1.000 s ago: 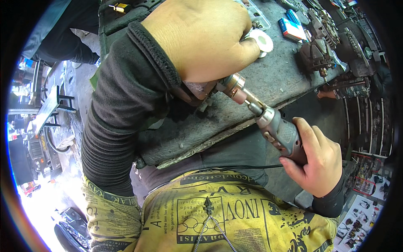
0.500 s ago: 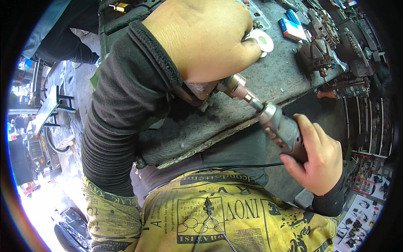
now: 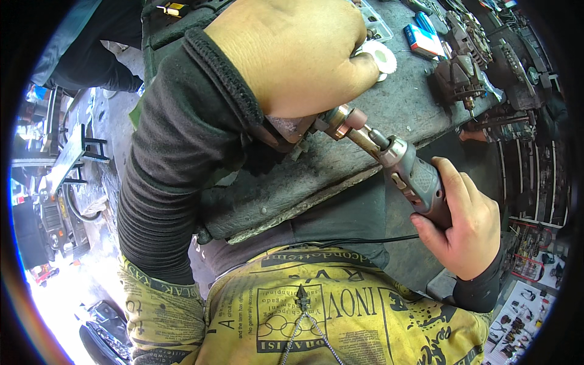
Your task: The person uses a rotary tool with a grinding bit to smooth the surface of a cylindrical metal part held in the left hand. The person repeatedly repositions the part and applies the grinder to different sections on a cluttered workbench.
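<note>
My right hand [image 3: 465, 222] is wrapped around the grey body of a die grinder [image 3: 420, 179]. A small brown cylindrical grinding bit [image 3: 357, 118] sits at the grinder's tip, beside a slim metal rod [image 3: 364, 145] that juts from a ringed metal part [image 3: 338, 121]. My left hand [image 3: 298, 61] is closed above that part, with its wrist over a dark metal block [image 3: 289, 129]. A white disc with a toothed rim [image 3: 383, 58] shows at its thumb and fingertips. Most of its fingers are hidden behind the back of the hand.
The dark, worn workbench [image 3: 292, 201] ends in a rough edge near my body. Farther right on it are a blue-and-white box [image 3: 424, 41], a clear compartment case [image 3: 378, 27] and greasy machine parts [image 3: 460, 79]. A black cord [image 3: 365, 241] crosses by my apron [image 3: 347, 298].
The grinder has shifted slightly right and tilted, so its bit has moved up from over the metal rod to beside it. My left hand has barely moved.
</note>
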Available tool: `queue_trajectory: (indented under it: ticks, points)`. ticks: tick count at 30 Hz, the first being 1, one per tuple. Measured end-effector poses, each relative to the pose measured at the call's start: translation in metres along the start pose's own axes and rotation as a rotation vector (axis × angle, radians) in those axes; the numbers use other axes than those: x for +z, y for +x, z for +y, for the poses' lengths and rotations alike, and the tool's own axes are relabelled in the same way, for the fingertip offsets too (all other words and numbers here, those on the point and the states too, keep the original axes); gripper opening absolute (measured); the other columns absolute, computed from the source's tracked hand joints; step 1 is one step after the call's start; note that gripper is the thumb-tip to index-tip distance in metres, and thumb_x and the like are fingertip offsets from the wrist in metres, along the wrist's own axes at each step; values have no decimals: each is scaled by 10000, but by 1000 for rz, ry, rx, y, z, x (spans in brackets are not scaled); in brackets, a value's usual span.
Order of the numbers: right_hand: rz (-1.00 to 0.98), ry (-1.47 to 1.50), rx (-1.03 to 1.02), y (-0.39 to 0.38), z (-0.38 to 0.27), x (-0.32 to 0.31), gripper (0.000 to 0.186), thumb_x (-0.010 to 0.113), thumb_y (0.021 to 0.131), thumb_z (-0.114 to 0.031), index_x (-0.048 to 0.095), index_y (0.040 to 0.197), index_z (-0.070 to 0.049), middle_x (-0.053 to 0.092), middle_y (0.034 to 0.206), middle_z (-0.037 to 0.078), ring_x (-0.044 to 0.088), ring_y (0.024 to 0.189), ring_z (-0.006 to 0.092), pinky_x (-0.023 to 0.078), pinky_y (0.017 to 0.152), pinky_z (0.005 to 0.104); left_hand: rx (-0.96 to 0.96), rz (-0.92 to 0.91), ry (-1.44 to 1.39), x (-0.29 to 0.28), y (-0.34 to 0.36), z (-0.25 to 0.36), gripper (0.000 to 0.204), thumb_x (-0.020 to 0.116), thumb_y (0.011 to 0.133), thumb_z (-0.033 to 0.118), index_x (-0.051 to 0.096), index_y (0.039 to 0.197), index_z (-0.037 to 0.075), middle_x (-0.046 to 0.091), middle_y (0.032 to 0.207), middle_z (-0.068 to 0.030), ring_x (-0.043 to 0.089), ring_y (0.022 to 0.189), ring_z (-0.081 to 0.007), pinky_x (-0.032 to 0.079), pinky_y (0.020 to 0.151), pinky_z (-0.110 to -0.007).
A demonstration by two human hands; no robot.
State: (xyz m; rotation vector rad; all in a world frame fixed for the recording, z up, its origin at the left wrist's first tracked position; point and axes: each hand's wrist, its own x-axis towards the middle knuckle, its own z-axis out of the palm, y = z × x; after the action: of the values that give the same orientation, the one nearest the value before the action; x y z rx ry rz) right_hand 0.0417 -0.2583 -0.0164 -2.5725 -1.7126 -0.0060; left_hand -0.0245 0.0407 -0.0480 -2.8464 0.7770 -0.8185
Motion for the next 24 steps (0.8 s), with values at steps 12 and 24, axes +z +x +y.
queue_trajectory:
  ticks: [12,24]
  points:
    - [-100,26,4,-5,-4,0,754,851,678,-223,576,1340,10,592,859,137,639,696,329,519,622,418,-220,-18,-166,4,1,0,212,653,822,245,645,784,37,621,700,-134,648,633,-355,523,576,-466]
    - [-37,27,-32,-3,-1,2,729,865,724,-268,582,1341,-1,577,820,95,636,647,280,513,553,393,-239,-15,-171,7,0,0,214,629,862,235,661,791,35,645,729,-155,657,671,-372,531,606,-469]
